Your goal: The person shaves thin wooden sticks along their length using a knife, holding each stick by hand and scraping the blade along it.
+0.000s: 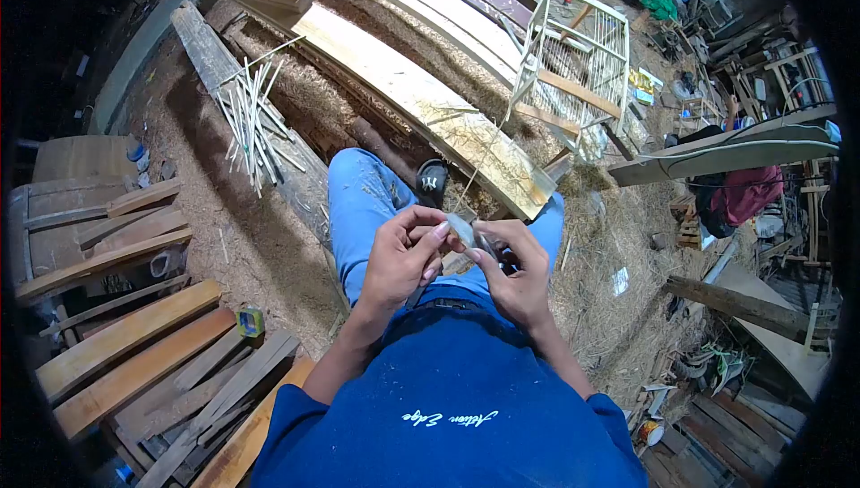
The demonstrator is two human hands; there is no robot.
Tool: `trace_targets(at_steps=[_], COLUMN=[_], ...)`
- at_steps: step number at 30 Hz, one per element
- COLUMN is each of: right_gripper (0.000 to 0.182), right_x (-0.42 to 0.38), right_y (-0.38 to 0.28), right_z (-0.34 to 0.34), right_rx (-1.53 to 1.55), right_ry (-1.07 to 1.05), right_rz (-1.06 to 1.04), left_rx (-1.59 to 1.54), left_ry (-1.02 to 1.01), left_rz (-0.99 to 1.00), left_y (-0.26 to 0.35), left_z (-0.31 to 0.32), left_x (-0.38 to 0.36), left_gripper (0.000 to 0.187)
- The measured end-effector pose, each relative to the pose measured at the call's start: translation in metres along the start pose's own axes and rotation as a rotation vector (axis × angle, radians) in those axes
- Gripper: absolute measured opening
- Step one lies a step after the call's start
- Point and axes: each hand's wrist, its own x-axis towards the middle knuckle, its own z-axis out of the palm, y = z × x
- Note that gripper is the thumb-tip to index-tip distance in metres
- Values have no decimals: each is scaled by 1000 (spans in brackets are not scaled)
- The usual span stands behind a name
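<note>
In front of my belt, my left hand (403, 257) and my right hand (517, 275) meet with fingers closed in a pinch. Between the fingertips is a small, pale grey, crumpled piece (462, 226); its kind cannot be made out. Each hand grips a side of it. Part of it is hidden behind the fingers. Beyond the hands lies a long wooden plank (394, 76), its near end strewn with thin shavings.
Thin sticks (255, 121) lie in a bundle on a weathered board (202, 36) to the left. A slatted wooden cage (582, 58) stands at the upper right. Cut boards (134, 345) pile up at lower left near a yellow-green object (251, 321). Shavings cover the floor.
</note>
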Motion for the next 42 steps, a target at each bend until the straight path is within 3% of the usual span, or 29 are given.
trace_targets(at_steps=[4, 14, 37, 42], right_gripper=[19, 18, 16, 16], right_x=[-1, -6, 19, 6], right_y=[4, 0, -6, -12], right_z=[2, 2, -5, -3], right_rx=[22, -11, -116, -61], right_ry=[-21, -33, 199, 23], right_rz=[-79, -114, -138, -144], left_rx=[-18, -60, -149, -223], left_ry=[-3, -26, -109, -113], left_rz=[36, -41, -80, -96], left_y=[0, 4, 8, 14], left_z=[2, 8, 11, 13], left_x=[-4, -14, -13, -11], left_gripper=[17, 25, 30, 34])
